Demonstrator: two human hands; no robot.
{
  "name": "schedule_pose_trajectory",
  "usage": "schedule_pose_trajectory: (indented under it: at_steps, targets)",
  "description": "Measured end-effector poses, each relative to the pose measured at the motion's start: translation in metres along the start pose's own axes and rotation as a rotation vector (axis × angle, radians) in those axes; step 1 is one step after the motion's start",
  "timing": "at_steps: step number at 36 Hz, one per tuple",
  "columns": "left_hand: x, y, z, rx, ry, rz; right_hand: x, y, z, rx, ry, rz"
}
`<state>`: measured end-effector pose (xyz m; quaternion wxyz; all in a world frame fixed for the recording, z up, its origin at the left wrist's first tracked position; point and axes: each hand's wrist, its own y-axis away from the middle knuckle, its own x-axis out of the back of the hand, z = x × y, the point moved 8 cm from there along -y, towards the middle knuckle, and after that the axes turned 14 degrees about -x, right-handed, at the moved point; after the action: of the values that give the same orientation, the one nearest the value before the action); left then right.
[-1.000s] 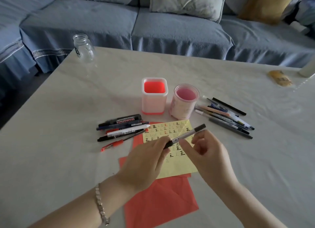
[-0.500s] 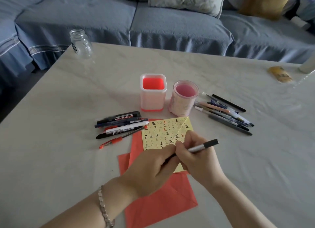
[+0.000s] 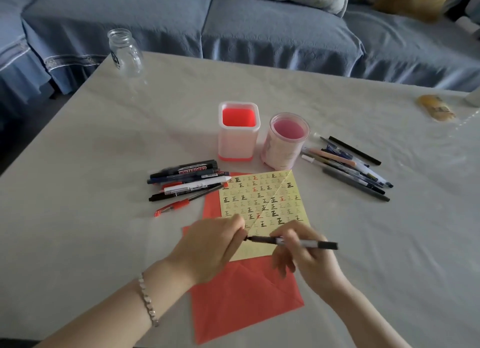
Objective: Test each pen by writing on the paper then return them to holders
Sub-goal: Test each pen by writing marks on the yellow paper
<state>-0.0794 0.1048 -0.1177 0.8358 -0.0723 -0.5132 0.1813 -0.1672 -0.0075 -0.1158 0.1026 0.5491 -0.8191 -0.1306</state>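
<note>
My right hand (image 3: 304,254) grips the barrel of a black and grey pen (image 3: 319,243), which lies level just above the near edge of the yellow paper (image 3: 262,199). My left hand (image 3: 207,246) pinches the pen's left end; whether that end is a cap or the tip is hidden by the fingers. The yellow paper is covered with small written marks and lies on red paper (image 3: 246,303). Behind it stand a square red holder (image 3: 239,132) and a round pink holder (image 3: 285,139), with no pens showing in either.
A pile of markers and pens (image 3: 187,181) lies left of the paper, and a second pile of pens (image 3: 348,165) lies to its right. A glass jar (image 3: 124,51) stands at the table's far left corner. A yellow packet (image 3: 436,111) lies far right. A blue sofa (image 3: 259,28) runs behind the table.
The pen came down from a raised slant to level over the paper's near edge. Both hands dropped toward the paper and then spread slightly apart along the pen.
</note>
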Motion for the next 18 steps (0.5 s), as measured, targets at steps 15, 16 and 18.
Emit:
schedule_pose_trajectory:
  at_steps: [15,16,18]
  targets:
    - [-0.002,0.04,-0.051,0.217,-0.458,0.109,0.017,-0.023,0.046,0.09,1.079,0.298]
    - [-0.001,0.041,-0.052,0.233,-0.469,0.115,0.015,-0.024,0.049,0.079,1.09,0.303]
    - [0.0,0.043,-0.052,0.258,-0.476,0.132,0.01,-0.024,0.051,0.077,1.101,0.32]
